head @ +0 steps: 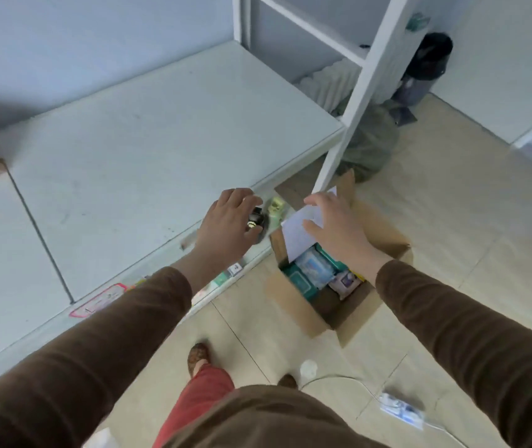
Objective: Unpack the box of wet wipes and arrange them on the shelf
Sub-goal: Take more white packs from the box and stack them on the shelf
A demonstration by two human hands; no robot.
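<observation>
Cardboard box (348, 295) sits open on the floor at about 4 o'clock from the shelf (148, 150) corner, handy for both arms. Right hand (332, 227) has its grip on a white sheet (297, 234), probably clearing it off the wipes. Left hand (225, 221) grips a small black thing (255, 218). Wet wipes (314, 273) look teal and blue, packed flat inside.

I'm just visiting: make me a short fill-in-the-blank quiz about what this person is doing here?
1. The open cardboard box stands on the ____.
2. The right hand holds a white sheet of ____ above the box.
3. Both sleeves are ____ in colour.
4. The left hand holds a small ____ object at the edge of the shelf.

Missing words: floor; paper; brown; black
</observation>
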